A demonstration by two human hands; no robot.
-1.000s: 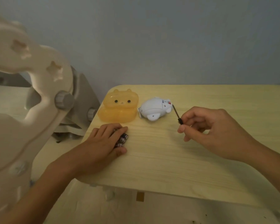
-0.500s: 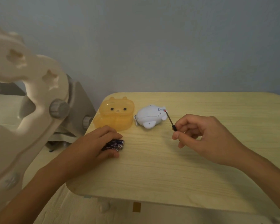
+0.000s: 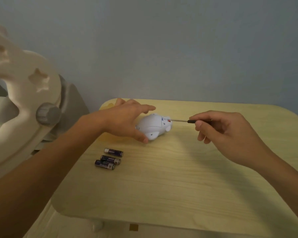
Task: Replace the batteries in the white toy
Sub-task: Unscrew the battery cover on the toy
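The left hand (image 3: 126, 121) reaches over the white toy (image 3: 153, 128) with its fingers (image 3: 144, 108) spread wide and nearly straight above the toy's far side, while the thumb (image 3: 141, 138) lies against its near left side. Whether the upper fingers touch the shell cannot be told. The right hand (image 3: 230, 134) pinches the black handle of a small screwdriver (image 3: 190, 121) between thumb and forefinger, the other fingers curled loosely below it. The thin shaft runs level to the left, and its tip meets the toy's right end at a small red spot. The toy lies on the counter (image 3: 179, 182) toward the far left part of the top, between the two hands. Three batteries (image 3: 110, 159) lie nearer the camera, close to the counter's left edge, roughly side by side, the two nearest touching and the third a little apart. A broad stretch of bare wood runs from the batteries to the right forearm and down to the rounded near edge. A yellow object (image 3: 108, 105) behind the left hand is almost wholly hidden, only slivers showing, so its form is hard to make out. The rear of the screwdriver handle is lost inside the right hand. Both forearms are cut off by the frame. At far left stands a cream plastic frame (image 3: 24, 100) with a grey knob (image 3: 48, 114).
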